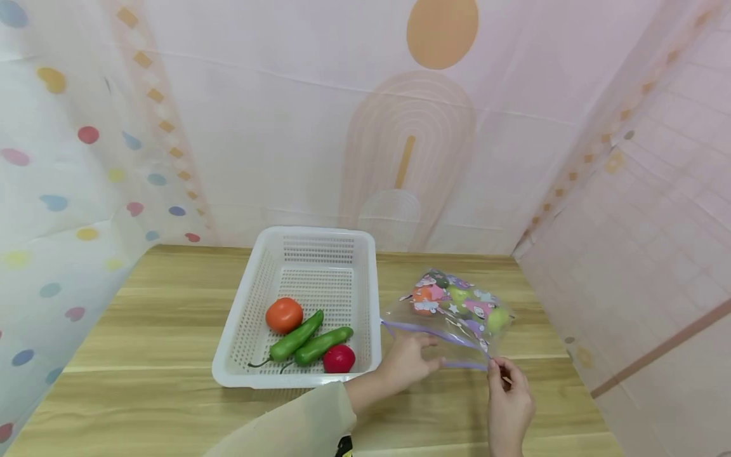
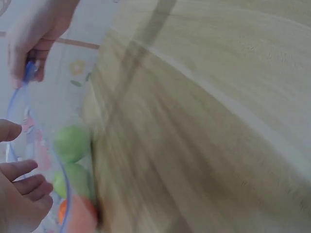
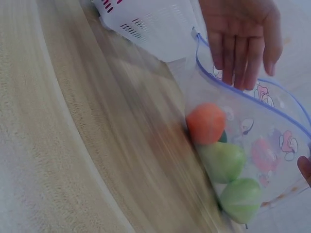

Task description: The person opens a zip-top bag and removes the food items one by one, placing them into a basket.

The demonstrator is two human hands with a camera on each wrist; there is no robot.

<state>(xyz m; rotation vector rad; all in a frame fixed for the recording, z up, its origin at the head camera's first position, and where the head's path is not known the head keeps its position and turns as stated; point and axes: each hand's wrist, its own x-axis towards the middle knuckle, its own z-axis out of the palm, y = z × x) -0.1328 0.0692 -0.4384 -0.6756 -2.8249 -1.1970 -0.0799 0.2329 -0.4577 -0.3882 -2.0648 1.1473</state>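
A clear zip-lock bag (image 1: 451,317) with cartoon prints and a purple zip edge lies right of the basket, its mouth parted toward me. Through its film show an orange round piece (image 3: 206,123) and green fruits (image 3: 241,200). My right hand (image 1: 509,400) pinches the right end of the zip edge between thumb and fingers. At the bag's mouth is my left hand (image 1: 407,363), fingers extended and apart, holding nothing; in the right wrist view its fingertips (image 3: 250,80) reach just inside the opening. Only a bit of the right hand shows there.
A white perforated basket (image 1: 240,317) stands left of the bag. Inside lie a tomato (image 1: 284,315), two green peppers (image 1: 297,337) and a red round piece (image 1: 339,359). Patterned cloth (image 1: 285,127) hangs behind and beside the wooden table (image 1: 154,355).
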